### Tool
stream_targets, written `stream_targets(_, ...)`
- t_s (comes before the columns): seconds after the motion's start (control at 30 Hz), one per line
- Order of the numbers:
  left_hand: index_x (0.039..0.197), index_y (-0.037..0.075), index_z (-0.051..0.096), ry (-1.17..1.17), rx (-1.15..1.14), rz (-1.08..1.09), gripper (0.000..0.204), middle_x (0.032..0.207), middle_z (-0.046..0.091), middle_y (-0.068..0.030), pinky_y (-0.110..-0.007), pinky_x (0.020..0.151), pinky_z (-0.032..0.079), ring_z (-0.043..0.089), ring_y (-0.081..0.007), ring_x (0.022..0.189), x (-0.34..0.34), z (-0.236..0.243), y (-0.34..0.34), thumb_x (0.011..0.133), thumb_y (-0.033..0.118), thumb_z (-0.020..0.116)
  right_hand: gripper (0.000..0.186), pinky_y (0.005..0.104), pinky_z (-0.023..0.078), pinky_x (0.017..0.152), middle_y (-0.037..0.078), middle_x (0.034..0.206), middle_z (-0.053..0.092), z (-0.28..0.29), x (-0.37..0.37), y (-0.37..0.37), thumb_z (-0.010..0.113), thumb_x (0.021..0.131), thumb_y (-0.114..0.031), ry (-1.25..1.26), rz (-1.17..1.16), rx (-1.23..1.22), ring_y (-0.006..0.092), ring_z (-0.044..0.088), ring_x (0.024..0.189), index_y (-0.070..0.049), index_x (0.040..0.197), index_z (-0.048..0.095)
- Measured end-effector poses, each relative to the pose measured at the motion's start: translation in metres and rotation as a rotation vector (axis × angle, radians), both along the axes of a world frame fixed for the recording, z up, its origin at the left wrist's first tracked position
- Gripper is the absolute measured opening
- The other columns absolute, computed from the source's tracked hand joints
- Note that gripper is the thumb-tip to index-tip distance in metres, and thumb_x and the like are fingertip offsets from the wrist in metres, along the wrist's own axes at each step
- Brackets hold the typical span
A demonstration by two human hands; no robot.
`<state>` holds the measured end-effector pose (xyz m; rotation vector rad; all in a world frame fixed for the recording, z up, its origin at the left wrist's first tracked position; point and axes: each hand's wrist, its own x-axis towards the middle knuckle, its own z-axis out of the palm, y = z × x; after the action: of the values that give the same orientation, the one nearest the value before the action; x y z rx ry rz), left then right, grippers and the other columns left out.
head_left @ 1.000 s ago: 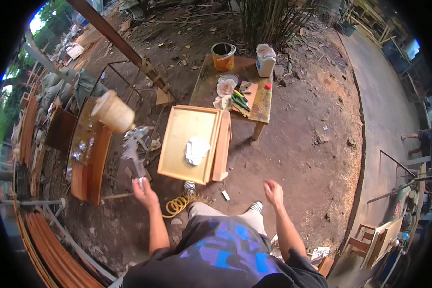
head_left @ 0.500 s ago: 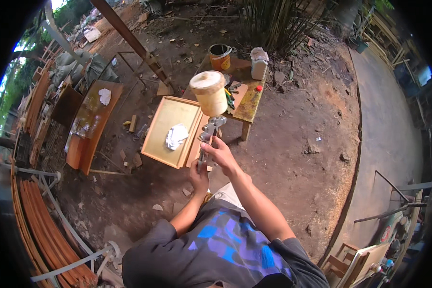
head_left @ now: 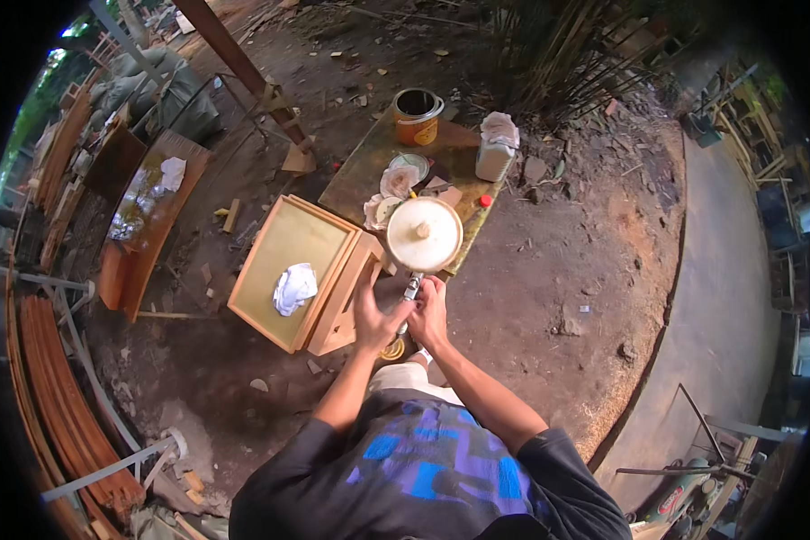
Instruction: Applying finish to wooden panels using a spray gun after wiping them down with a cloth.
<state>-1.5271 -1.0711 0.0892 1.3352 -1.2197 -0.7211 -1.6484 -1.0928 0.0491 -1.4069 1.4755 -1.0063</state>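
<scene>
A paint spray gun (head_left: 411, 290) with a big whitish lidded cup (head_left: 425, 236) on top is held in front of my body. My right hand (head_left: 430, 315) is closed around the gun just below the cup. Beside it, my left hand (head_left: 373, 313) has its fingers stretched out, with the thumb reaching against the back of the gun. Part of the gun's grip is hidden by my hands. Left of them stands a wooden box-like piece (head_left: 283, 243) with a flat panel, and a crumpled white cloth (head_left: 294, 290) lies on it.
Behind the cup is a low stained table (head_left: 360, 175) bearing an orange can (head_left: 417, 117), a white jug (head_left: 497, 153), a red cap (head_left: 485, 201) and crumpled paper. A curved wooden panel (head_left: 157, 216) stands at left. A slanted post (head_left: 243, 67) rises from the dirt ground.
The spray gun has swung upright, its cup lid now facing up. My left hand has loosened from the grip and spread its fingers, while my right hand has closed around the gun.
</scene>
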Motion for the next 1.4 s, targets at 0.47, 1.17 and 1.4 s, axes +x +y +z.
stream_targets(0.47, 0.128, 0.004, 0.058, -0.274, -0.151, 0.301, 0.079, 0.114, 0.067, -0.0134, -0.04, 0.087, 0.054, 0.068, -0.0293, 0.101, -0.035, -0.04, -0.117, 0.062, 0.028, 0.094, 0.062, 0.0397, 0.055, 0.076, 0.022, 0.114, 0.067, 0.061, -0.095, -0.12, 0.073, 0.076, -0.027, 0.299, 0.333, 0.097, 0.027, 0.067, 0.089, 0.0, 0.131, 0.058)
stream_targets(1.17, 0.117, 0.01, 0.063, -0.02, 0.349, 0.079, 0.07, 0.121, 0.065, -0.0147, -0.043, 0.088, 0.054, 0.064, -0.0352, 0.106, -0.129, -0.175, -0.225, 0.055, 0.026, 0.093, 0.078, 0.0494, 0.054, 0.095, 0.017, 0.138, 0.046, 0.005, -0.122, -0.391, 0.078, 0.066, -0.024, 0.473, 1.454, -0.235, 0.0432, 0.055, 0.12, -0.028, 0.138, 0.05)
stream_targets(1.4, 0.116, 0.01, 0.068, -0.345, 0.238, 0.179, 0.047, 0.12, 0.065, -0.0085, -0.042, 0.098, 0.044, 0.062, -0.0265, 0.113, -0.132, -0.207, -0.262, 0.077, 0.034, 0.079, 0.102, 0.05, 0.042, 0.11, 0.021, 0.152, 0.033, -0.195, -0.115, -0.561, 0.086, 0.063, -0.026, 0.817, 0.84, -0.055, 0.0442, 0.037, 0.138, -0.021, 0.151, 0.034)
